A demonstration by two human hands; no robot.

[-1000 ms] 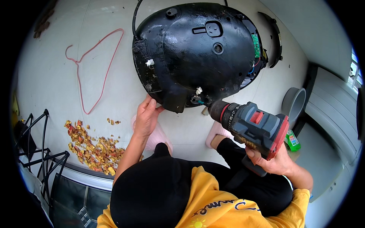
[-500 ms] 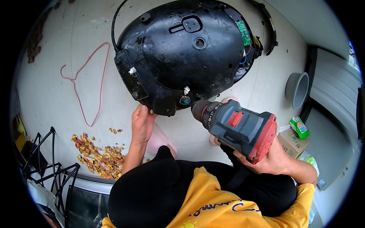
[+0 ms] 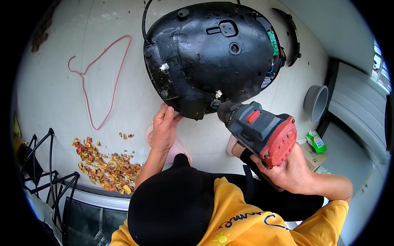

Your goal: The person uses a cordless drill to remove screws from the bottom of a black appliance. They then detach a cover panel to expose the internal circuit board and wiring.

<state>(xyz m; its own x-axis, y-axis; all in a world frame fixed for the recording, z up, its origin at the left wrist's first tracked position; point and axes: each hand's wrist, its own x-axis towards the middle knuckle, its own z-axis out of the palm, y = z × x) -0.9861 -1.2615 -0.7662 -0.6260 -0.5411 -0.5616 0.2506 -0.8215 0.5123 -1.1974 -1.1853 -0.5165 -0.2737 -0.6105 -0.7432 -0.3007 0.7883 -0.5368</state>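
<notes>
A big black rounded appliance housing (image 3: 197,53) lies on the floor in front of me, its right end open around a green circuit board (image 3: 272,43) and wires. My left hand (image 3: 163,127) grips the near left edge of this housing, thumb on top, the other fingers partly hidden under it. A grey and red cordless drill (image 3: 256,127) is in my right hand (image 3: 290,170), fingers wrapped round its handle. The drill's chuck points at a recess (image 3: 216,103) on the near side of the housing; whether the tip touches inside, I cannot tell. A white scrap (image 3: 218,94) sticks beside the recess.
On the floor at left lie a pink wire hanger (image 3: 119,78) and a heap of dried orange peel-like pieces (image 3: 107,166). Black folding-frame legs (image 3: 51,172) stand lower left. A curved black part (image 3: 292,37), a grey bucket (image 3: 316,103) and a cardboard box (image 3: 314,158) are at right.
The view has shifted, so the housing appears further right and slightly higher. The drill's rear now tilts more toward me. Both hands keep their hold.
</notes>
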